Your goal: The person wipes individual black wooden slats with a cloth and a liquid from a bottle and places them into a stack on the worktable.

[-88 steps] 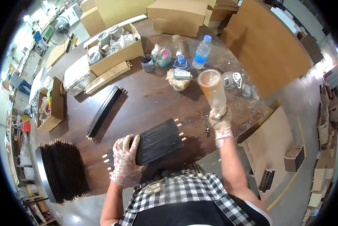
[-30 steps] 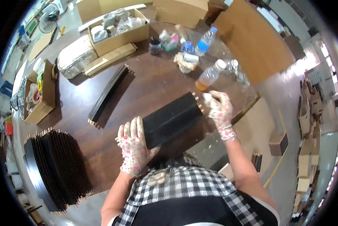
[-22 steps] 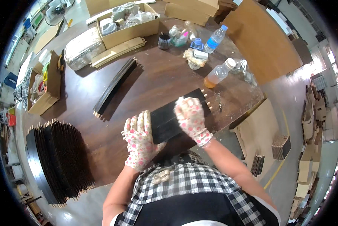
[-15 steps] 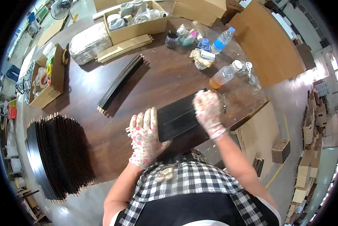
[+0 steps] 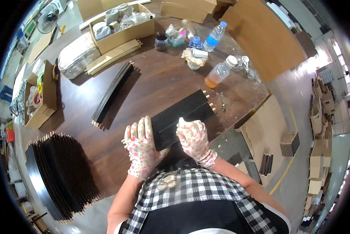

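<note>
From where I stand, the black panel (image 5: 178, 111) lies flat at the near edge of the brown table (image 5: 163, 74), its long axis slanting from near left to far right, four pale pegs poking out of its right end. The left hand (image 5: 141, 150) rests over its left end, fingers straight and side by side; the right hand (image 5: 194, 140) is curled above its near edge, and whether it grips anything I can't tell. Half a second ago that right hand was up by the panel's right end; almost three seconds ago it held the bottle of amber liquid (image 5: 218, 74), which now stands beyond the panel. I count one narrow black piece (image 5: 112, 95) farther left, one blue-capped bottle (image 5: 215, 38) at the far side, and one stack of black slats (image 5: 62, 175) at near left, too tight to count.
</note>
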A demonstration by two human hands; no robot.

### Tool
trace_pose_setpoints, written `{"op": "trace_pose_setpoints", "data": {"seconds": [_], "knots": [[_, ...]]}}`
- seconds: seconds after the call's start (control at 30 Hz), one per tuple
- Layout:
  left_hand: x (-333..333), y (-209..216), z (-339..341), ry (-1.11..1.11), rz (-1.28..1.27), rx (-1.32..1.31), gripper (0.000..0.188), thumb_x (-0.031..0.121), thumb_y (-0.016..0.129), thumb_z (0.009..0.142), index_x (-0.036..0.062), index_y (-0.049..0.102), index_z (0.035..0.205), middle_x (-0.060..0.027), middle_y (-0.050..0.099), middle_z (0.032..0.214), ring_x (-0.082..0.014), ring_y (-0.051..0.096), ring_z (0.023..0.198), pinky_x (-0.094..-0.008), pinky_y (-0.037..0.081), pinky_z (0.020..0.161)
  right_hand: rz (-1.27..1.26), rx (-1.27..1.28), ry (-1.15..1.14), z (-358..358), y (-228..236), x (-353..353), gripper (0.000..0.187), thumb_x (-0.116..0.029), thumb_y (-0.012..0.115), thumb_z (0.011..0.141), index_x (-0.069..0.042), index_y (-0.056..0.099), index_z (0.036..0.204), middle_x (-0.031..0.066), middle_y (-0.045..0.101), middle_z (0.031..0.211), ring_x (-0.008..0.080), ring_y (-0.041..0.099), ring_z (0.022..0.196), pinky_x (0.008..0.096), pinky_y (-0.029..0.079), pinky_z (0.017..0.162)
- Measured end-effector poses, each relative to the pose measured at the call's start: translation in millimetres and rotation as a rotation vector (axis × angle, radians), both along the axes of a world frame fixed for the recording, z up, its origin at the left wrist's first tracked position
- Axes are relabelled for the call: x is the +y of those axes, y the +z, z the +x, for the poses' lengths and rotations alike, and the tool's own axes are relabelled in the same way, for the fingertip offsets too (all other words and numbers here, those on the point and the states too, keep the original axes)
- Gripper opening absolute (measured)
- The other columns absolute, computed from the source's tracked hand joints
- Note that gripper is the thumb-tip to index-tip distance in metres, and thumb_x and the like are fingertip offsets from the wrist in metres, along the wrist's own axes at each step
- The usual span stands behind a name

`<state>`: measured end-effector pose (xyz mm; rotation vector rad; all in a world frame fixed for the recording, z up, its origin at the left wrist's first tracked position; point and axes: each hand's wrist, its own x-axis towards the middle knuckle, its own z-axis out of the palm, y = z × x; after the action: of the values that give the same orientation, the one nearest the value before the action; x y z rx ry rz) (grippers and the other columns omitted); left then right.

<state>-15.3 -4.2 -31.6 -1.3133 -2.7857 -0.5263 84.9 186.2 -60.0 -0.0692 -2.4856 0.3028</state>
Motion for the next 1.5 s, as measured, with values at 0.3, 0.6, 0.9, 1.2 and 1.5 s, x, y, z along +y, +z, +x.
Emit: {"op": "trace_pose_setpoints", "data": {"seconds": [0.3,0.6,0.9,1.2,1.5], "knots": [[1.5,-3.4,1.2,-0.007,0.024,0.064,0.114,0.042,0.086,0.058,-0.0042,0.032,0.147,-0.0200,0.045,0.139,-0.0367,0.040,0.133,-0.0511,0.023,0.116,-0.040,0.074,-0.165,18.0,-14.6,15.2,0.012,-0.019,0.064,0.088,-0.007,0.063,0.086,0.0129,0.061,0.089,0.0289,0.055,0.084,0.0439,0.044,0.081],[-3.2,-0.3,3.4,-0.009,0.005,0.046,0.115,0.043,0.086,0.058,-0.0046,0.031,0.147,-0.0224,0.043,0.139,-0.0379,0.039,0.132,-0.0537,0.022,0.116,-0.279,0.111,-0.259,6.9,23.8,87.4,0.012,-0.011,0.070,0.082,-0.005,0.067,0.092,0.0105,0.067,0.094,0.0290,0.064,0.089,0.0409,0.051,0.084],[-3.8,3.6,3.8,0.022,-0.001,-0.046,0.117,0.046,0.087,0.058,-0.0048,0.030,0.148,-0.0192,0.043,0.144,-0.0372,0.038,0.135,-0.0526,0.020,0.117,0.056,-0.175,0.019,-33.5,13.4,57.7,0.013,-0.017,0.059,0.082,-0.008,0.066,0.089,0.0120,0.064,0.093,0.0286,0.061,0.090,0.0434,0.048,0.087],[-5.3,11.0,1.2,0.009,0.039,-0.076,0.114,0.044,0.087,0.060,-0.0044,0.033,0.147,-0.0196,0.045,0.141,-0.0378,0.039,0.134,-0.0519,0.019,0.118,-0.053,-0.234,0.020,-35.7,21.9,70.4,0.008,-0.017,0.061,0.086,-0.010,0.063,0.087,0.0097,0.061,0.090,0.0271,0.059,0.088,0.0419,0.047,0.083],[-4.9,10.8,1.4,-0.006,0.025,-0.089,0.115,0.046,0.087,0.060,-0.0045,0.032,0.148,-0.0200,0.042,0.143,-0.0380,0.037,0.135,-0.0519,0.020,0.118,0.006,-0.225,-0.035,-44.2,23.9,76.1,0.004,-0.014,0.062,0.085,-0.010,0.063,0.085,0.0105,0.062,0.090,0.0309,0.060,0.090,0.0429,0.047,0.085]]}}
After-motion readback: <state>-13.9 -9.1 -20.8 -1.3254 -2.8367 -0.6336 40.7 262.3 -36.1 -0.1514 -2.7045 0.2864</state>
